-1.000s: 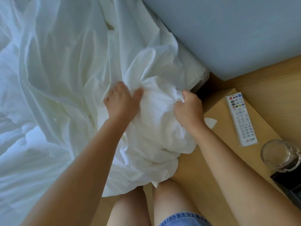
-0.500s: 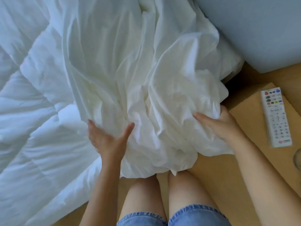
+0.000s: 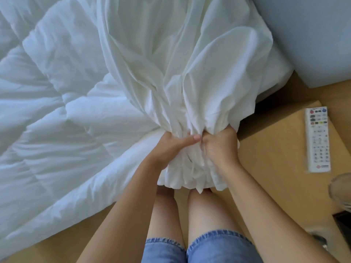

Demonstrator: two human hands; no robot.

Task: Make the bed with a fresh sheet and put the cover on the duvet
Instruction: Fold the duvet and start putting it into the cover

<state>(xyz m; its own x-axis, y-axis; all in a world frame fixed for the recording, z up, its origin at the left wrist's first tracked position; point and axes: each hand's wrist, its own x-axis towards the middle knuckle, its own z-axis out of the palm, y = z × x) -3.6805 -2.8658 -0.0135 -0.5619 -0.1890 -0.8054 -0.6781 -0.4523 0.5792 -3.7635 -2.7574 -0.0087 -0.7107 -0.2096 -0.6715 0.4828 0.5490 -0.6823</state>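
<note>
Half a second ago both hands lay open and apart against the cloth; now they have closed in together, bunching the thin white fabric cover (image 3: pixel 190 103) into a tight neck. The left hand (image 3: pixel 171 149) and right hand (image 3: pixel 220 149) touch, fingers curled round the gathered folds — at the bed's near right edge, beside the puffy white quilted duvet (image 3: pixel 57 111). To the right, a long white remote control (image 3: pixel 318 139) lies on the light wooden tabletop (image 3: pixel 271 158).

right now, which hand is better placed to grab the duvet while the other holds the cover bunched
Probably left. The left hand grips the bunched cover on the side where the quilted duvet lies; the right hand grips it on the nightstand side.
</note>
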